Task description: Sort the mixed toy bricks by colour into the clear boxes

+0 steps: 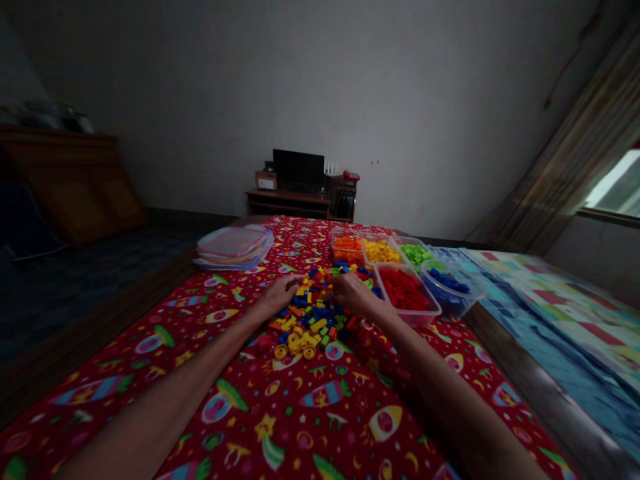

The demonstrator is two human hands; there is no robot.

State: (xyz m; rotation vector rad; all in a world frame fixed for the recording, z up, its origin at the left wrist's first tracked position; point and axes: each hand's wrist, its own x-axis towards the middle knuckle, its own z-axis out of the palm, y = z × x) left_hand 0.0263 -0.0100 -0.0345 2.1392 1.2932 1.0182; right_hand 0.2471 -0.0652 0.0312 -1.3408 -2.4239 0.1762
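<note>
A loose pile of toy building bricks in yellow, blue, red, orange and green lies on the red patterned cloth. At the pile's left edge is my left hand, its fingers bent and a gap showing between fingers and thumb; nothing is plainly held. My right hand reaches over the pile's right side with fingers closed and pointing down into the bricks. What those fingertips hold, if anything, is too dark and small to make out. Beside the right hand stands a clear tub of red bricks.
Behind it are tubs of orange bricks, yellow bricks and green bricks. A round tub with blue bricks stands rightmost. Stacked clear lids lie at the far left. A bed adjoins the right side.
</note>
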